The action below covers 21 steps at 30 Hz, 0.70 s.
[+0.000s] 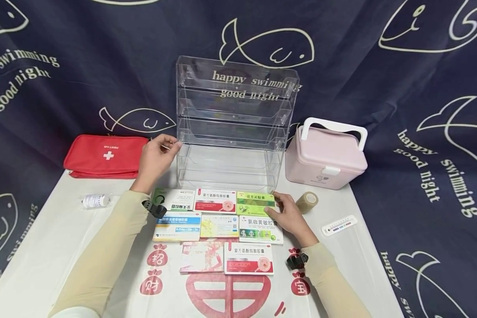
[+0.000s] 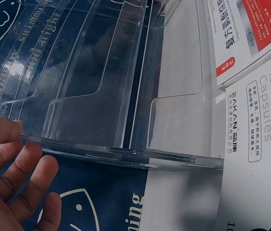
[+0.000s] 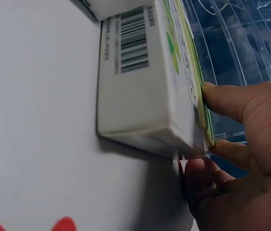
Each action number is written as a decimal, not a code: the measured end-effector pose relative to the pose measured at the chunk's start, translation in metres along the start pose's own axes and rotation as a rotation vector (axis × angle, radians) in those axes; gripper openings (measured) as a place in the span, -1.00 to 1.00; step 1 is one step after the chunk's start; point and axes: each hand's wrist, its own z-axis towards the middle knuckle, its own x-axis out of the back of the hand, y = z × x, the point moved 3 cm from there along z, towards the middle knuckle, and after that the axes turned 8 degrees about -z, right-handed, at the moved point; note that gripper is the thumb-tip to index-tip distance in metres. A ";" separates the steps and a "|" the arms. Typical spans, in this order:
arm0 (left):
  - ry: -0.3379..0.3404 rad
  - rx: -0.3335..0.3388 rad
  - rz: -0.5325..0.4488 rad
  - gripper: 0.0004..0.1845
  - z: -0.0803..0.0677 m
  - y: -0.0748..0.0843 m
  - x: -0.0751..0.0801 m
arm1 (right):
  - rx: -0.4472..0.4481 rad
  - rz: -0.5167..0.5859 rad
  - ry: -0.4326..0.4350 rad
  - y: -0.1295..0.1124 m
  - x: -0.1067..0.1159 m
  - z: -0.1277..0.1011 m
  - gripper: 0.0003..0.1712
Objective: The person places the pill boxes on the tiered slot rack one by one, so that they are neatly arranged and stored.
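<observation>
A clear multi-tier rack stands at the back of the table. My left hand pinches its left side edge between thumb and index finger; in the left wrist view the other fingers curl loosely outside it. My right hand grips the right end of a green medicine box, thumb on its top face and fingers at its end. The box lies in the back row, beside a red-and-white box and a green-and-white box. In the right wrist view a white box with a barcode partly hides it.
Nearer lie a blue-and-white box, a yellow box, a pink box and another red-and-white box. A red first-aid pouch and small bottle sit left; a pink case, tan roll and thermometer-like strip right.
</observation>
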 end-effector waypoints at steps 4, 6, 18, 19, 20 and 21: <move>-0.008 0.000 -0.009 -0.77 0.001 -0.001 0.000 | -0.009 0.016 0.024 0.003 0.002 0.001 -0.23; -0.009 0.003 -0.011 -0.77 0.001 -0.001 0.000 | -0.011 0.054 0.037 0.004 0.002 0.000 -0.26; -0.016 0.000 -0.005 -0.77 0.000 0.000 0.000 | 0.030 0.354 0.081 0.012 0.002 -0.007 -0.48; -0.017 -0.001 -0.005 -0.78 0.001 0.000 0.000 | 0.038 0.367 0.085 0.012 0.003 -0.007 -0.49; -0.019 -0.002 -0.007 -0.77 0.001 0.001 0.000 | 0.047 0.376 0.087 0.012 0.003 -0.007 -0.50; -0.020 -0.005 -0.007 -0.77 0.001 0.001 0.000 | 0.056 0.384 0.087 0.012 0.004 -0.007 -0.51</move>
